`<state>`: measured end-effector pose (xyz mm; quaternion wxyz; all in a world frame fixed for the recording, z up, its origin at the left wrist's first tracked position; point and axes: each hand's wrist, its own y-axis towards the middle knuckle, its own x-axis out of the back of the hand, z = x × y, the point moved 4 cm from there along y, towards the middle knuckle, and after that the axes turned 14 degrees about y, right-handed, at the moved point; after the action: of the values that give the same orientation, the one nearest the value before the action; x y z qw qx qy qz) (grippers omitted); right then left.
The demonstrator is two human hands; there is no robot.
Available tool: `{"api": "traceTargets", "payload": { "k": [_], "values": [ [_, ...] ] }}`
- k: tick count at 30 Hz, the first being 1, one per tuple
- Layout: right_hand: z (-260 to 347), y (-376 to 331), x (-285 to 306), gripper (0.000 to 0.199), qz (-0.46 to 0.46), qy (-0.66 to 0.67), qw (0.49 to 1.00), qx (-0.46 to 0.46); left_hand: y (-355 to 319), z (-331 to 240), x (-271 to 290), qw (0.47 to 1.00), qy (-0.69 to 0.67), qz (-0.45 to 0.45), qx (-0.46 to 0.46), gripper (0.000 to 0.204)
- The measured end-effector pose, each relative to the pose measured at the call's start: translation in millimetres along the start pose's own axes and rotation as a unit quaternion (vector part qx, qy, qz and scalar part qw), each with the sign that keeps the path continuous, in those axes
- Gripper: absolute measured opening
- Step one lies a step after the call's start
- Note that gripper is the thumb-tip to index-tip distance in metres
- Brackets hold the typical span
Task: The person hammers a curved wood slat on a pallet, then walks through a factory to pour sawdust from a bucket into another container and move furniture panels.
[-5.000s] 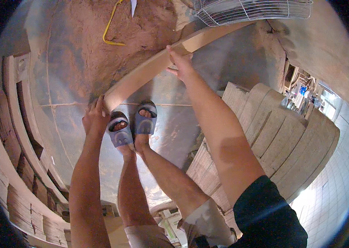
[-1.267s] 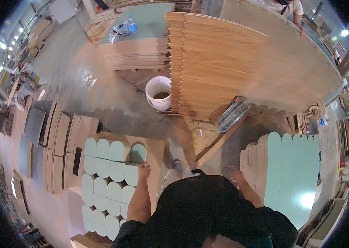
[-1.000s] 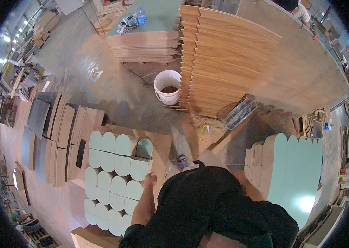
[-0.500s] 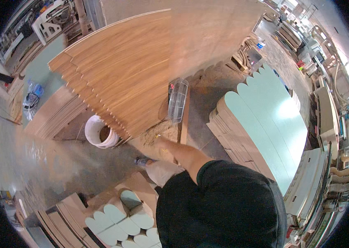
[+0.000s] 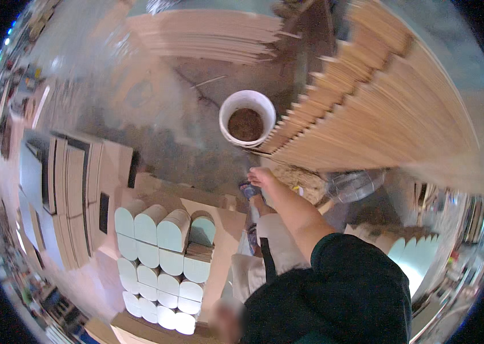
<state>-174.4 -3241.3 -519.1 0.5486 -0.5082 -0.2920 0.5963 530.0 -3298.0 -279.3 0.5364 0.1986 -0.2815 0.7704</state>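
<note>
My right hand (image 5: 260, 177) hangs at the end of my bare forearm, below a black sleeve. Its fingers are loosely apart and nothing shows in them. Just beneath it are my sandalled foot (image 5: 248, 190) and beige trousers (image 5: 279, 241). Beyond the hand stands a white bucket (image 5: 223, 123) with brown, crumbly material (image 5: 246, 124) inside. A smeared skin-coloured patch (image 5: 228, 321) lies at the lower edge, left of my shirt; it may be my left hand, but its fingers cannot be made out.
Wood-grain panels (image 5: 379, 103) lean in a stepped stack at the right. Pale green rounded pieces (image 5: 159, 261) stand in rows at lower left, beside brown boards (image 5: 76, 195). A wire cage (image 5: 356, 184) rests near sawdust (image 5: 305, 183). More boards (image 5: 207, 34) lie stacked at the far side.
My view has swung left, so the bucket and panels appear farther right. The rounded pieces show more fully. My right hand remains empty and now appears nearer my foot.
</note>
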Motion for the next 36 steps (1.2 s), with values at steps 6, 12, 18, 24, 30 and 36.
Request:
{"api": "traceTargets", "payload": {
  "k": [6, 12, 18, 24, 30, 36],
  "values": [
    [17.4, 145.0, -35.3, 0.042, -0.049, 0.146, 0.987, -0.034, -39.1, -6.5, 103.7, 0.497, -0.656, 0.521, 0.226, 0.027],
    [30.5, 236.8, -36.2, 0.041, -0.086, 0.237, 0.967, 0.038, -7.1, 24.4, 173.1, 0.365, -0.617, 0.61, 0.338, 0.028],
    [28.0, 269.0, -56.0, 0.028, -0.081, 0.363, 0.924, 0.091, 38.1, 41.6, 116.9, 0.354, -0.599, 0.59, 0.409, 0.029],
    [47.3, 247.1, -84.2, 0.027, -0.061, 0.44, 0.891, 0.099, 69.3, 40.6, 85.2, 0.349, -0.603, 0.56, 0.447, 0.031],
    [82.8, 214.1, -100.2, 0.024, 0.017, 0.402, 0.911, 0.088, 78.7, 26.4, 87.6, 0.346, -0.616, 0.544, 0.452, 0.032],
    [94.4, 150.3, -123.7, 0.029, 0.073, 0.298, 0.949, 0.068, 88.2, 5.4, 89.4, 0.344, -0.635, 0.517, 0.46, 0.034]
  ]
}}
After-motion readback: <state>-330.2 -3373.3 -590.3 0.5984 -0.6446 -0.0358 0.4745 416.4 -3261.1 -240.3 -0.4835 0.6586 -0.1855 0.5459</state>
